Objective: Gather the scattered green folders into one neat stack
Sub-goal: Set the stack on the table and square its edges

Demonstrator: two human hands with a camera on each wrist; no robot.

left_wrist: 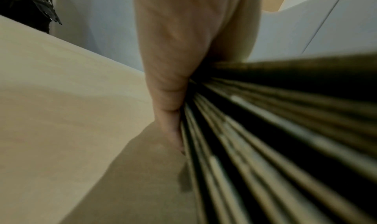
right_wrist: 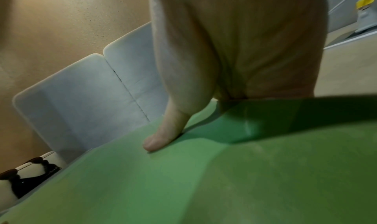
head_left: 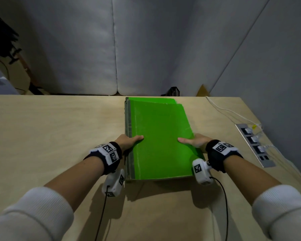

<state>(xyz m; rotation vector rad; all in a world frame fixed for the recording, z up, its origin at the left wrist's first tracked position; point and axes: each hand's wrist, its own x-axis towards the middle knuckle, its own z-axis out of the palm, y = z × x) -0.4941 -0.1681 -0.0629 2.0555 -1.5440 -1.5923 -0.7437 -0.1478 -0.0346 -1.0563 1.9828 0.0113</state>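
A stack of green folders (head_left: 161, 138) is held tilted above the wooden table (head_left: 56, 129), its near end raised and casting a shadow. My left hand (head_left: 129, 141) grips the spine side, thumb on the top cover, fingers underneath. My right hand (head_left: 193, 140) grips the opposite edge the same way. The top folder sits slightly askew to those below at the far end. In the left wrist view, the layered folder edges (left_wrist: 265, 139) run past my hand (left_wrist: 171, 82). In the right wrist view, my thumb (right_wrist: 163, 140) presses on the green cover (right_wrist: 224, 179).
A metal socket strip (head_left: 255, 145) with white plugs and cables is set in the table at the right. Grey padded panels (head_left: 76, 46) stand behind the table. A black basket (head_left: 174, 92) shows beyond the far edge.
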